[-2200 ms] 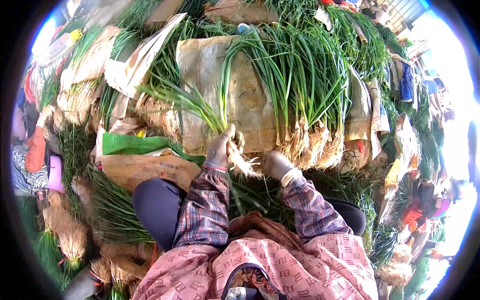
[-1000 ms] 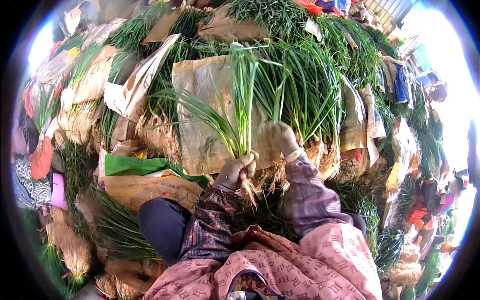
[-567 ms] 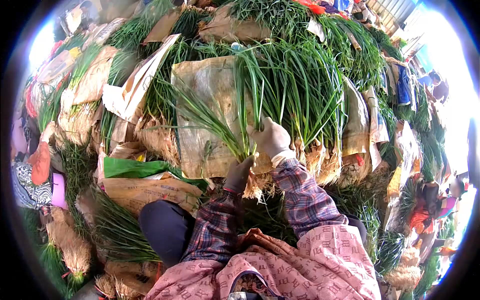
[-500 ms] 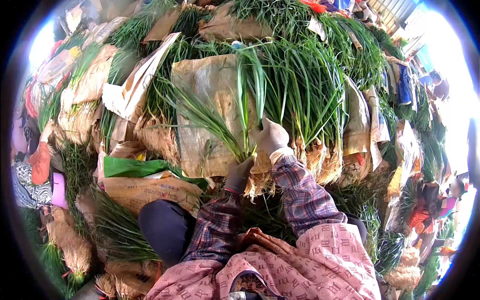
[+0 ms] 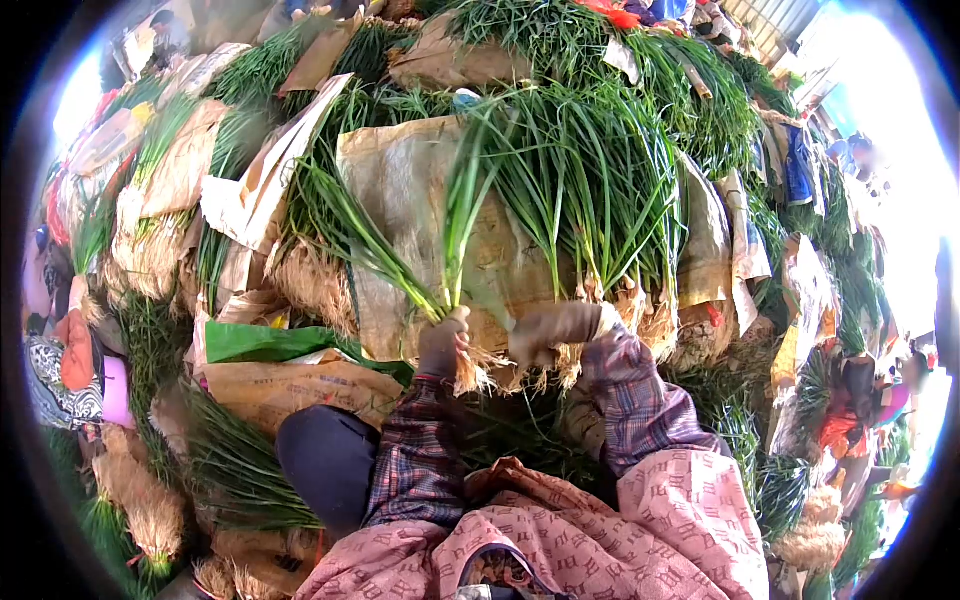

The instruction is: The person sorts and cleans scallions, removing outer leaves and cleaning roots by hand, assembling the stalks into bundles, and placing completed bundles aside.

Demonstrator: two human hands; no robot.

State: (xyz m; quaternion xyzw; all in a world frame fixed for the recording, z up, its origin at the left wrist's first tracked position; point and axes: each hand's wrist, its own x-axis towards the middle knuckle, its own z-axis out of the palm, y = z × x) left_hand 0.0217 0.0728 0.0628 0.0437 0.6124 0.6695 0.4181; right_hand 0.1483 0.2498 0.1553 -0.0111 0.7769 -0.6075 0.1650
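Gloved, my left hand [image 5: 443, 343] is closed round the lower stems of a bunch of green onions [image 5: 455, 262], whose pale roots hang below the fist. The leaves fan up in two clumps over a worn tan sack [image 5: 395, 165]. My right hand [image 5: 555, 330], also gloved and blurred, lies to the right at the sack's lower edge, beside the roots of a row of green onions [image 5: 610, 200]. Its fingers point left and are smeared, so whether they hold anything is unclear.
A green sheet [image 5: 265, 342] and brown sack paper [image 5: 300, 390] lie at the left by my knee [image 5: 325, 455]. Bundled onions with roots [image 5: 145, 505] lie lower left. Another person's orange sleeve [image 5: 76, 350] shows at the far left. More onion piles and wrappings surround the area.
My left hand has shifted slightly left with its bunch. My right hand has moved off the leaves, down and to the right, turning its fingers left.
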